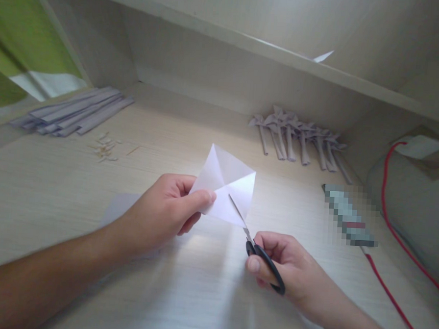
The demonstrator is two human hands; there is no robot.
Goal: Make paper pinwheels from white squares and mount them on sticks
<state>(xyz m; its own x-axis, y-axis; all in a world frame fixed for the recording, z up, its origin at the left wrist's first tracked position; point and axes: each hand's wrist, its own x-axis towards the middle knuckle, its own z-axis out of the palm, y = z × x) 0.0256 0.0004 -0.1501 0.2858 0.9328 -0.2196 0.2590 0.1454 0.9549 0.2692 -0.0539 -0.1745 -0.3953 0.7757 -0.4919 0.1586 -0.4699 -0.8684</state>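
Pale wood makes up our desk [49,185], with a shelf [226,28] crossing above its back. We hold the square of creased white paper [236,185] just above the desk near the middle, its left corner pinched between the thumb and fingers of our left hand [179,201]. Our right hand [282,258] grips the black handles of the scissors [251,245] at the lower right corner. One blade shows over the paper; we cannot see the other, nor how our fingers sit in the loops. Another sheet [119,206] is partly hidden by our left arm, and both forearms run out of view. Blurred squares cover a phone-like thing [349,218] beside a red cord [383,192] at the right. Along the back edge we see paper pinwheels [298,134] right and flat strips [75,110] left, with small chips [104,146] near the strips. Between chips and pinwheels, desk lies open, as it does at our front left.
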